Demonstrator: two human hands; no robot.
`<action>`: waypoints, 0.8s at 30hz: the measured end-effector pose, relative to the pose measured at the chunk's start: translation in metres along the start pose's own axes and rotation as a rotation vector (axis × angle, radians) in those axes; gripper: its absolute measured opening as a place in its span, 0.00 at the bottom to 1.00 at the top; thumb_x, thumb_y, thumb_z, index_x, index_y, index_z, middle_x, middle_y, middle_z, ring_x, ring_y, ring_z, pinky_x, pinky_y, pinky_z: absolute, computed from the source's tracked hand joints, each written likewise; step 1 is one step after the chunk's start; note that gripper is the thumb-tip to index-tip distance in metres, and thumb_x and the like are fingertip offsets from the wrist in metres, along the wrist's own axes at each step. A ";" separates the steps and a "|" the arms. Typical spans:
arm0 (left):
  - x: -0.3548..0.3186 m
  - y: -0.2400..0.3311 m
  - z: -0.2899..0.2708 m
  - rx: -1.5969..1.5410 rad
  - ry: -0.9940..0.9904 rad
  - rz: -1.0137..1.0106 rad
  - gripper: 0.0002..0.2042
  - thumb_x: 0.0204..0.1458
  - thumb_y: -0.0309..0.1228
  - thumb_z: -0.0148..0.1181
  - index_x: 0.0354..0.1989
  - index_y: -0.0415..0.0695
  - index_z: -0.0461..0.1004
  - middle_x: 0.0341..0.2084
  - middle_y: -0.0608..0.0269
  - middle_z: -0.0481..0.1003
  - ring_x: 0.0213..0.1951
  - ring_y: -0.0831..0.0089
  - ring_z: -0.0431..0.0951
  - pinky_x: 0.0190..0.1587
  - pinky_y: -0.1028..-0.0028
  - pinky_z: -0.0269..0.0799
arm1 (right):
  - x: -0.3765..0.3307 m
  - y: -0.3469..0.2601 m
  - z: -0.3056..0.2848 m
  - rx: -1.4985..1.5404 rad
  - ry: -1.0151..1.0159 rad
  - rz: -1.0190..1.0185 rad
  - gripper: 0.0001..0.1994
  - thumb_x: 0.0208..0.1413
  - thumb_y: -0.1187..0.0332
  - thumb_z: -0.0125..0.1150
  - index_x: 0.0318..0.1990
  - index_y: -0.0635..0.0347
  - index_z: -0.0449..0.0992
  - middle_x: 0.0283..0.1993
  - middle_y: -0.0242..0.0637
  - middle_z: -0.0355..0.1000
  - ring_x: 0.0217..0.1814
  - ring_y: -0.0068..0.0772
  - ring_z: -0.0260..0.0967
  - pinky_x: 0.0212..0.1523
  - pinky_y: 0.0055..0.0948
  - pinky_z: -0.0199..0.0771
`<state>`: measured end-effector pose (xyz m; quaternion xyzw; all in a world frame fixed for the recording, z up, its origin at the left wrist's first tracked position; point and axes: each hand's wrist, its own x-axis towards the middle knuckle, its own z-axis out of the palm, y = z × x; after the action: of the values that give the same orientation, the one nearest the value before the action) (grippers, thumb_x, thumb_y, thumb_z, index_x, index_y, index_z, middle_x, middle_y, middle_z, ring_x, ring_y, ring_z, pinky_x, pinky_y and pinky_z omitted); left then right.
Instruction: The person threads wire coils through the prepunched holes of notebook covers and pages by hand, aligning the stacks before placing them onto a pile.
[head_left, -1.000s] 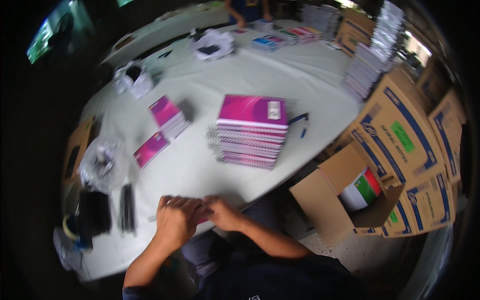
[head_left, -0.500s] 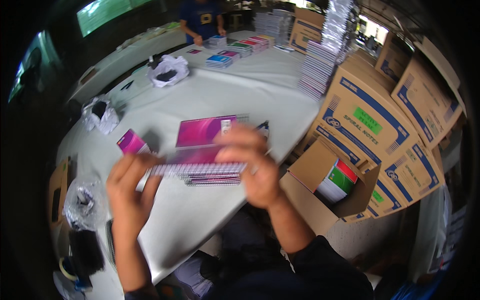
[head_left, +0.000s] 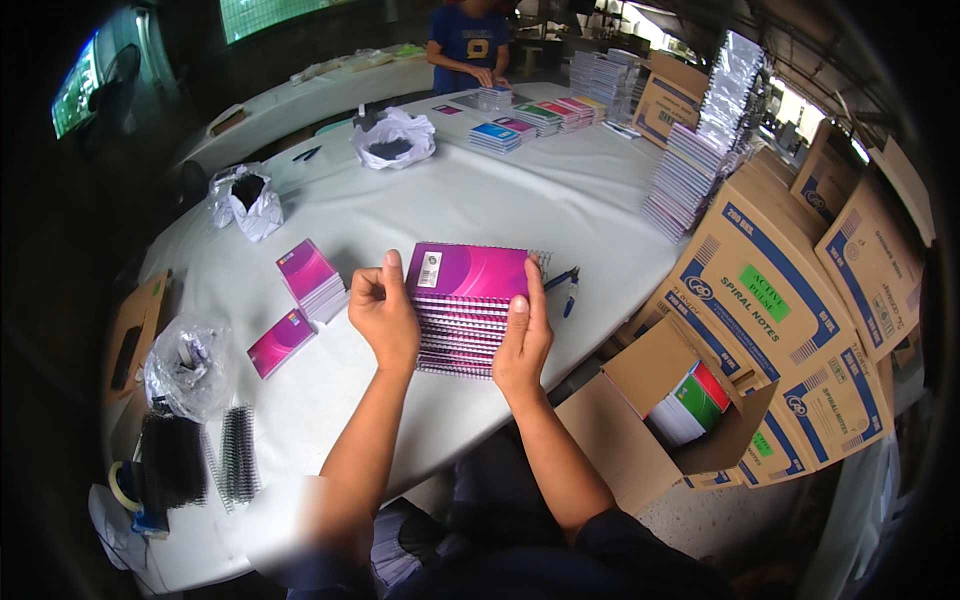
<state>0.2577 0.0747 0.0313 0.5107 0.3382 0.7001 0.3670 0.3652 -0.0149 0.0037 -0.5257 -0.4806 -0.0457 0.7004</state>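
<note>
A stack of purple spiral notebooks (head_left: 468, 270) lies on the white-covered table in front of me, its wire bindings staggered in rows toward me. My left hand (head_left: 388, 318) presses the stack's left side, thumb up and fingers curled. Along the right side, my right hand (head_left: 524, 342) is closed against the edges, so the stack is held between both palms. To the left sit a pile of purple-covered pads (head_left: 308, 272) and another purple-covered pad (head_left: 281, 343) nearer me. Slim blue-and-dark tools (head_left: 570, 290) lie just right of the stack; their kind is unclear.
An open carton (head_left: 640, 400) with notebooks stands at the right, beside stacked cartons (head_left: 740, 280). Plastic bags (head_left: 392, 140), black wire coils (head_left: 238, 455) and a tape dispenser (head_left: 140, 500) are on the table. Across it, a person (head_left: 470, 50) handles notebook stacks (head_left: 495, 137).
A purple notebook was held raised and blurred between my hands above the stack. Now my hands are lower, at the stack's two sides, and no notebook is lifted. The view has shifted.
</note>
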 end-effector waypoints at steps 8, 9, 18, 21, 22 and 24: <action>0.066 -0.032 -0.106 0.513 -0.049 0.192 0.11 0.52 0.28 0.57 0.43 0.41 0.71 0.36 0.57 0.76 0.37 0.68 0.75 0.39 0.75 0.68 | -0.012 -0.014 -0.033 0.013 0.114 -0.086 0.24 0.61 0.68 0.43 0.62 0.74 0.54 0.66 0.54 0.52 0.70 0.46 0.46 0.68 0.41 0.42; 0.080 -0.047 -0.147 0.815 -0.174 0.218 0.13 0.51 0.30 0.57 0.45 0.41 0.70 0.38 0.55 0.75 0.41 0.63 0.75 0.42 0.71 0.69 | -0.019 -0.018 -0.035 0.054 0.163 -0.109 0.24 0.61 0.69 0.43 0.61 0.75 0.55 0.65 0.54 0.54 0.69 0.47 0.49 0.67 0.42 0.44; 0.037 -0.073 -0.248 1.679 -0.541 0.248 0.11 0.57 0.36 0.48 0.42 0.44 0.71 0.31 0.54 0.77 0.32 0.55 0.78 0.34 0.62 0.75 | -0.124 -0.058 0.037 0.425 -0.496 0.347 0.21 0.56 0.74 0.52 0.57 0.70 0.61 0.54 0.47 0.69 0.58 0.41 0.65 0.62 0.36 0.55; -0.003 -0.024 -0.216 1.472 -0.523 0.130 0.08 0.56 0.32 0.48 0.35 0.40 0.71 0.19 0.50 0.75 0.24 0.56 0.77 0.26 0.61 0.72 | -0.143 -0.065 0.039 0.250 -0.760 0.292 0.29 0.52 0.71 0.59 0.61 0.70 0.57 0.59 0.52 0.62 0.63 0.51 0.58 0.63 0.41 0.54; -0.023 -0.002 -0.208 1.332 -0.488 0.113 0.09 0.57 0.30 0.48 0.34 0.38 0.71 0.15 0.50 0.74 0.20 0.57 0.76 0.26 0.63 0.72 | -0.148 -0.068 0.039 0.118 -0.786 0.120 0.32 0.50 0.70 0.61 0.62 0.69 0.55 0.62 0.53 0.59 0.65 0.55 0.54 0.63 0.44 0.53; -0.064 0.028 -0.200 0.694 -0.450 -0.140 0.10 0.57 0.29 0.49 0.35 0.35 0.74 0.14 0.53 0.72 0.16 0.61 0.73 0.23 0.68 0.69 | -0.146 -0.086 0.046 -0.126 -0.794 -0.036 0.36 0.45 0.71 0.64 0.63 0.66 0.55 0.67 0.51 0.51 0.67 0.56 0.50 0.64 0.50 0.49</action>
<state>0.0734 -0.0145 -0.0248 0.7199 0.4992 0.3893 0.2846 0.2096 -0.0809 -0.0428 -0.5361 -0.7192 0.1195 0.4256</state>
